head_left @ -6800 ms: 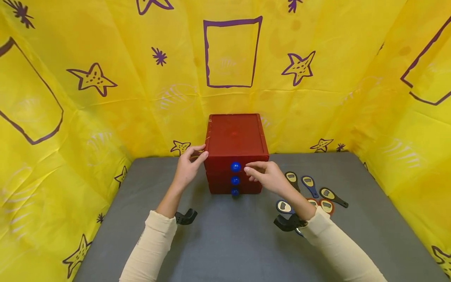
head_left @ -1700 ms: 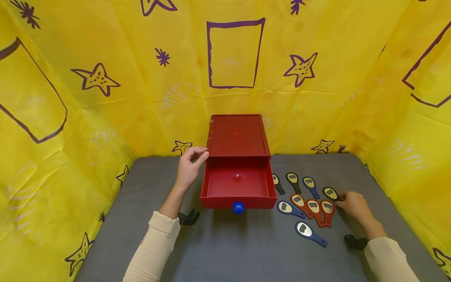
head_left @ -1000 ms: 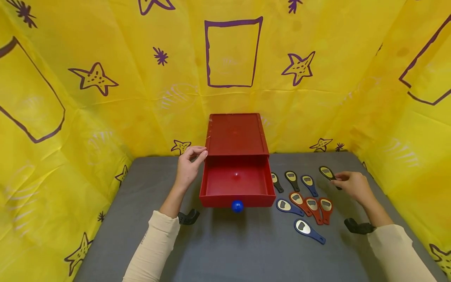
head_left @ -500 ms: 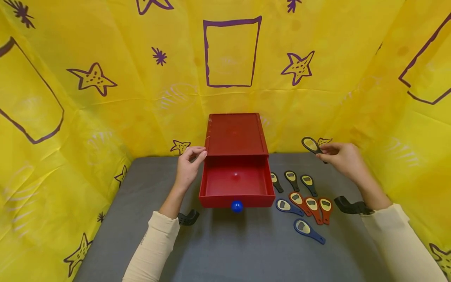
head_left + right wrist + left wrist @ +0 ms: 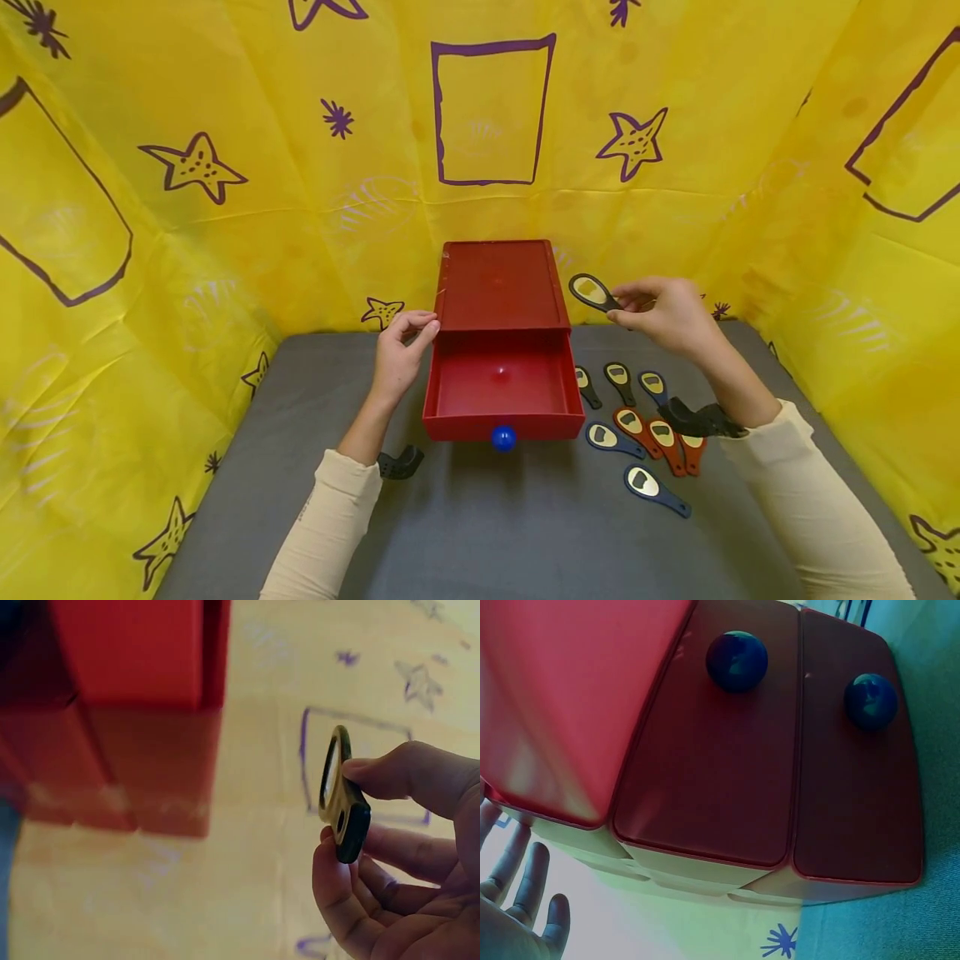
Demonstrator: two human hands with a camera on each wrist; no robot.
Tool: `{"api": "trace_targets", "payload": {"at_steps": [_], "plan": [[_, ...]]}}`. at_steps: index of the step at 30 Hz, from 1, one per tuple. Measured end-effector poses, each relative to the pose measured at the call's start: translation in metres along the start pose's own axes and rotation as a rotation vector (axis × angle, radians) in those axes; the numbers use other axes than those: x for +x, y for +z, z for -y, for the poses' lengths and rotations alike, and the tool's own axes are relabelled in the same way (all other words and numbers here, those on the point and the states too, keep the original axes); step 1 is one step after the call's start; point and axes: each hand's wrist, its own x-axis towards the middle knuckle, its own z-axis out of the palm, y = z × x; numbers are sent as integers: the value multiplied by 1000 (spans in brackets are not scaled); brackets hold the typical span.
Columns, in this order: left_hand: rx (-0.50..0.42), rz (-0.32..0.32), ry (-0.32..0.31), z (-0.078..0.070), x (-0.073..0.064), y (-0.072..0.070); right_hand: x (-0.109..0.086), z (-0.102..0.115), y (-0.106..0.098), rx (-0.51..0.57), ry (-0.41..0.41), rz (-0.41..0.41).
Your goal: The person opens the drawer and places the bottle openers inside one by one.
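Note:
A red drawer cabinet [image 5: 501, 283] stands at the back of the table, its top drawer [image 5: 504, 427] pulled out with nothing in it. The blue knob [image 5: 504, 438] sits on that drawer's front. My left hand [image 5: 400, 354] touches the cabinet's left side near the upper front corner; in the left wrist view its fingers [image 5: 531, 881] are spread beside the wall. Up and right of the drawer, my right hand [image 5: 667, 312] pinches a black bottle opener [image 5: 590, 291] by its handle. In the right wrist view the bottle opener [image 5: 345, 799] is seen nearly edge-on between thumb and fingers.
Several black, blue and red bottle openers lie on the grey table right of the cabinet, among them a blue bottle opener [image 5: 654, 490] nearest the front. Two lower drawers with blue knobs [image 5: 737, 661] are shut. A yellow patterned cloth [image 5: 315, 208] hangs around the table.
Since the first frame the top drawer has come out. My right hand has picked up the black bottle opener and carried it up and left toward the cabinet. My left hand has stayed put.

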Motion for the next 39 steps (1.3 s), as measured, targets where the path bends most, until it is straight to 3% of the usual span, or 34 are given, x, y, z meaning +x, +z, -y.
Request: {"api": "trace_targets", "payload": {"at_steps": [7,20,26,32,39], "plan": [[1,2,-9,1,0,0,9,31,19,17,-95,60],[1,5,-10,2,1,1,14,71,74,-10,-174,279],[5,9,-19,2,1,1,12,79,102,-65,-148,375],[5,6,6,2,0,1,9,83,126,-133,-131,408],[2,6,15,2,0,0,7,86,138,-152,-115,443]]}}
